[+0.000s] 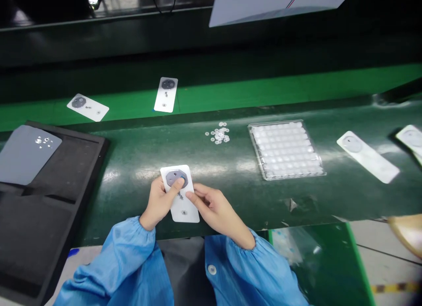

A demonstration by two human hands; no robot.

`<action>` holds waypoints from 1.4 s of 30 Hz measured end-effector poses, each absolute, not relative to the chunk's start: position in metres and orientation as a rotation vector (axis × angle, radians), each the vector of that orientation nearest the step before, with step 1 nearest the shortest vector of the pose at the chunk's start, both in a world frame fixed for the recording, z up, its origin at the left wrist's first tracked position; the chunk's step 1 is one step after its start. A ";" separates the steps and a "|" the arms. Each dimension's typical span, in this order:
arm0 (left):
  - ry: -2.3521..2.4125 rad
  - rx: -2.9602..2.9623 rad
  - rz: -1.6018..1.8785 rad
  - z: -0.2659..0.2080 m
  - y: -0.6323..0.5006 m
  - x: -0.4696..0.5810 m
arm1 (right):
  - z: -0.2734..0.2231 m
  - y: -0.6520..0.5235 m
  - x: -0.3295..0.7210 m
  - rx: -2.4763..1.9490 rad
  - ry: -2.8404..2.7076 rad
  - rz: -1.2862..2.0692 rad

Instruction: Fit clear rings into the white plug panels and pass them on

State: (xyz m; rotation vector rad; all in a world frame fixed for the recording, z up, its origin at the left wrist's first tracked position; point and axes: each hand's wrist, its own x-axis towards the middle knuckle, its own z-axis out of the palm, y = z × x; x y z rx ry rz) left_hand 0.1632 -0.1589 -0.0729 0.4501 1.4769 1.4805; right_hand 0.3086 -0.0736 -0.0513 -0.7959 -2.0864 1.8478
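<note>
Between both hands is a white phone back cover (189,208) with a dark octagonal camera area at its top and small dark marks below. My left hand (158,200) grips its left edge, the thumb lying across the camera area. At the right edge, my right hand (214,208) pinches the cover between thumb and fingers. Beyond the hands lies a loose cluster of small clear round pieces (219,133). Right of that cluster sits a clear tray (263,170) filled with rows of white round pieces.
Two similar covers, a tilted one (95,109) and an upright one (166,101), rest on the green strip behind. At right lie a pale cover (372,158) and another (412,139). A black foam tray (89,165) at left bears a grey sheet (26,158).
</note>
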 end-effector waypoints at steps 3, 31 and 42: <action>1.551 0.491 1.465 -0.073 -0.159 0.163 | -0.048 -0.075 0.312 -0.959 -2.114 1.463; 1.573 0.711 1.439 -0.078 -0.162 0.164 | -0.068 -0.065 0.296 -0.669 -2.419 0.464; 1.564 0.691 1.430 -0.079 -0.163 0.165 | -0.077 -0.061 0.301 -0.573 -2.394 0.450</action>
